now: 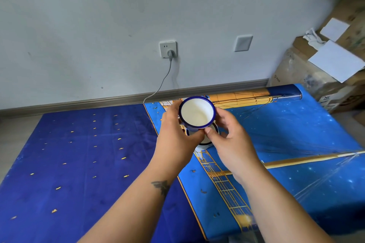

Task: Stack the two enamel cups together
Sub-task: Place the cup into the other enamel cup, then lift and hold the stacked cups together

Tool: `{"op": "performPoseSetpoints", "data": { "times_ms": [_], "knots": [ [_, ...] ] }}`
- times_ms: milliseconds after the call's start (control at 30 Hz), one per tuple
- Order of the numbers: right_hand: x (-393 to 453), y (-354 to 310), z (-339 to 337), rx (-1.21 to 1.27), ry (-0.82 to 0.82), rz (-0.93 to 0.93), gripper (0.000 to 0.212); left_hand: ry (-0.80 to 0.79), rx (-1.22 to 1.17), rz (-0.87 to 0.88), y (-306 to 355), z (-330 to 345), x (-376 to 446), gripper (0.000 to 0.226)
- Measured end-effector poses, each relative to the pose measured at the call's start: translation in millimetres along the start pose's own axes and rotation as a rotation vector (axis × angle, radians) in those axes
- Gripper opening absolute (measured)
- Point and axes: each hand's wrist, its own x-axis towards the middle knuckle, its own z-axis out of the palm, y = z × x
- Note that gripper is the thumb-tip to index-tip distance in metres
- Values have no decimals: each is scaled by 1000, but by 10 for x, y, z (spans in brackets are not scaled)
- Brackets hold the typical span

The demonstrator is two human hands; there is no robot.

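Note:
A white enamel cup with a blue rim [196, 113] is held up over the blue cloth, its mouth tilted toward me. My left hand [175, 136] grips its left side and my right hand [231, 140] grips its right side, thumbs meeting under the rim. Just below it, between my hands, part of a second white enamel cup with a dark rim [207, 139] shows, mostly hidden by my fingers and the upper cup. I cannot tell whether the two cups touch.
A blue printed cloth [296, 144] and a darker blue cloth [79, 163] cover the surface. A wall socket with a grey cable [168, 50] is behind. Cardboard boxes [316, 77] stand at the back right.

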Motion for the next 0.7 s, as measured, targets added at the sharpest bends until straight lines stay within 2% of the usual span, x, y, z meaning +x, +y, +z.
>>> {"op": "performPoseSetpoints", "data": {
  "times_ms": [533, 700],
  "knots": [
    [4, 124, -25, -65, -5, 122, 53, -41, 124, -19, -164, 155, -3, 72],
    [-1, 167, -7, -59, -21, 155, 54, -43, 121, -21, -188, 164, -33, 64]
  ]
}}
